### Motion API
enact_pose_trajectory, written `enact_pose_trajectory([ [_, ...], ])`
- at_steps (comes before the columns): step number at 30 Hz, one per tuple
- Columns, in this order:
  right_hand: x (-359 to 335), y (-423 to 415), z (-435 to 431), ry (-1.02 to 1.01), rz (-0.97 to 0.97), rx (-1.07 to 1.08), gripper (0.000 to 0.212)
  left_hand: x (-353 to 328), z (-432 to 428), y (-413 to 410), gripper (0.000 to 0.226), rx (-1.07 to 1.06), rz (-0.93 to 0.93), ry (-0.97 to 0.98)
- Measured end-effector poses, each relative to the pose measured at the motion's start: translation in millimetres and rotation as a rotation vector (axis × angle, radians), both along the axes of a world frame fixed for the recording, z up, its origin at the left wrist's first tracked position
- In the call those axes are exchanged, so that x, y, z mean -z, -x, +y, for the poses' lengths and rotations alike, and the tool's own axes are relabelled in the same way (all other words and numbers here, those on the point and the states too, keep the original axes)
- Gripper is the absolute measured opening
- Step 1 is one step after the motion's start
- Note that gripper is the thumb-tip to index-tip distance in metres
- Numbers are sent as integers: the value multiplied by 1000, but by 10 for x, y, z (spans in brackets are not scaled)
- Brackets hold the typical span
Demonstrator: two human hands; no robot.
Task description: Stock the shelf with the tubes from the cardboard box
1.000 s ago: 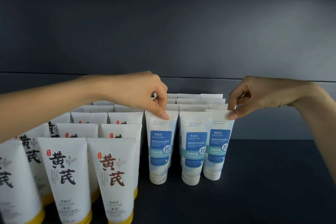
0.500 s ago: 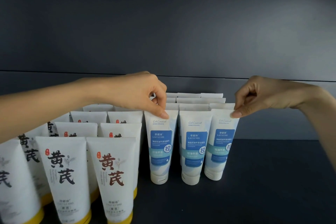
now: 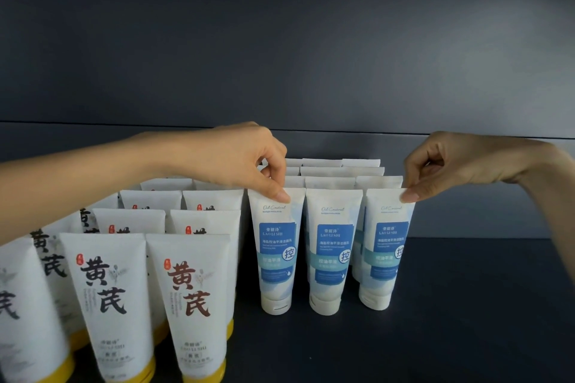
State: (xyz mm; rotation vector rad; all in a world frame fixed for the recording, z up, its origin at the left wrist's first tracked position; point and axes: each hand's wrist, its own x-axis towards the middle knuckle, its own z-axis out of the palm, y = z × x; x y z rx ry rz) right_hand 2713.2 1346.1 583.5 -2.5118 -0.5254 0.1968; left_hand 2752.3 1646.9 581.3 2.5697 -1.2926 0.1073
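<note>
Three blue-labelled white tubes stand cap-down in a front row on the dark shelf [image 3: 451, 305], with more rows of the same tubes behind them. My left hand [image 3: 236, 158] pinches the top seam of the left front tube [image 3: 277, 246]. My right hand [image 3: 448, 162] pinches the top right corner of the right front tube [image 3: 385, 249], which leans slightly right. The middle front tube [image 3: 333, 252] stands untouched between them. No cardboard box is in view.
Several larger white tubes with yellow caps and big brush lettering [image 3: 115, 305] fill the shelf's left side in rows. The dark back wall [image 3: 311, 56] rises behind. Bare shelf surface lies to the right of the blue tubes.
My right hand has shifted the right front tube a little to the right, widening its gap from the middle tube. My left hand has stayed on the left tube.
</note>
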Motion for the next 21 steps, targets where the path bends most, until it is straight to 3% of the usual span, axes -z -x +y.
enact_pose_trajectory([
  [5, 5, 32, 21, 43, 11, 11, 23, -12, -13, 9, 19, -4, 19, -11],
  [9, 1, 25, 44, 41, -6, 9, 25, -14, -21, 5, 17, -15, 30, -14],
  [14, -22, 9, 50, 24, -109, -14, 46, -11, -15, 2, 12, -27, 36, -24],
  [19, -25, -1, 208, -185, -288, 42, 16, -14, 113, 60, 17, -77, -47, 14],
  [21, 6, -50, 276, -200, -394, 62, 10, -24, 216, 100, 31, -167, -100, -45],
])
